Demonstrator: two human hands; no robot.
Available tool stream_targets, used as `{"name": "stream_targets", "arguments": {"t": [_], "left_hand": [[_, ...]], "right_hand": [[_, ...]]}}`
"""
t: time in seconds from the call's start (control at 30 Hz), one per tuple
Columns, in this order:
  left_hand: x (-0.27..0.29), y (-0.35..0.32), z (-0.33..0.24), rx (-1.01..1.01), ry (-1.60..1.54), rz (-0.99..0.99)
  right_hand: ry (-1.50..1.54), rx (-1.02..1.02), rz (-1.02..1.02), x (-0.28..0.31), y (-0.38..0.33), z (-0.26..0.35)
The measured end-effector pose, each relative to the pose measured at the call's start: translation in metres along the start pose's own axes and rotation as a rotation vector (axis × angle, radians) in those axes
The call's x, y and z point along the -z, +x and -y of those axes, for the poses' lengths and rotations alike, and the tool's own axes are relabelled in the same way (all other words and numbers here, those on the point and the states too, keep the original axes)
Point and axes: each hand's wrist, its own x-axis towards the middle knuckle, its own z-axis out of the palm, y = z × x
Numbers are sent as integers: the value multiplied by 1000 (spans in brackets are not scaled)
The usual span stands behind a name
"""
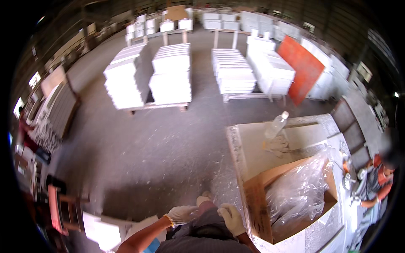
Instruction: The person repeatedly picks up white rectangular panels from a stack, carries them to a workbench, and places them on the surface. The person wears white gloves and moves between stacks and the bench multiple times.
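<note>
My left hand point(181, 215), in a white knit work glove with an orange-edged cuff, is in front of my waist. Its fingers point right, loosely extended and slightly blurred, with nothing visible in them. My right hand point(233, 220), also gloved, hangs at my right side, fingers loosely apart and no object showing. Nearest to it is a cardboard box point(258, 211) with its top open, filled with crumpled clear plastic film point(297, 189). The box stands on a dusty work table point(249, 145). Beyond it lie a spare glove point(277, 145) and a clear plastic bottle point(277, 125).
White slabs stand stacked on pallets ahead, a left stack point(126, 78) and a right stack point(232, 69) among them. An orange-red panel point(300, 67) leans at the right. A co-worker point(377, 183) is beyond the table; another person point(27, 130) is far left. A red-topped stool point(57, 208) stands lower left.
</note>
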Motion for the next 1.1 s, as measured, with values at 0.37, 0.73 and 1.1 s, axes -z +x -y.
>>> {"name": "stream_targets", "arguments": {"t": [0.37,0.73,1.1], "left_hand": [[190,213,21,-92,111,88],[153,217,440,366,39,324],[416,455,505,543,-100,226]], "right_hand": [[269,-168,-500,-8,172,17],[164,-122,-489,-32,390,43],[-34,-246,-550,-105,620,96]]}}
